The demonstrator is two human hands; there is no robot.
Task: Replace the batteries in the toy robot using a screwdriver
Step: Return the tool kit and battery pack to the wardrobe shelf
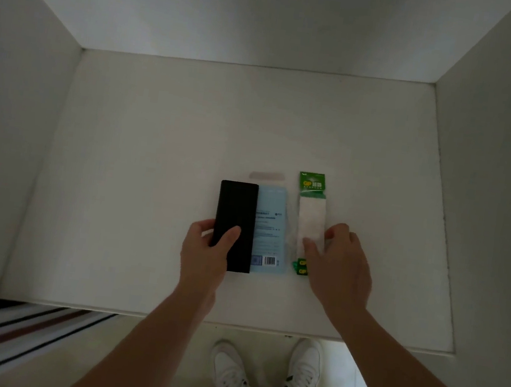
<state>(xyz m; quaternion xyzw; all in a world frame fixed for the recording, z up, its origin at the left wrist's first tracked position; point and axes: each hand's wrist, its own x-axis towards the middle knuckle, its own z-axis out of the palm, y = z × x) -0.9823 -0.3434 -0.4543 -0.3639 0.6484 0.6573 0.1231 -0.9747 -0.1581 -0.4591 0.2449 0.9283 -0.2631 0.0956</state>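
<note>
L hand (207,252) grips black case (237,210) at its near left edge, thumb on top. R hand (338,269), well apart, pinches battery pack (310,213) across its near end. Case prob. stiff and slick, so hold the long edges. Pack prob. light, crinkly film; take it by the sides. Between them lies a blue packet (271,221), just beside the case. No toy robot in view.

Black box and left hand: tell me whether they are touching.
Touching. The head view shows the left hand gripping the black box: its thumb lies across the top face and its fingers curl round the left edge.
</note>
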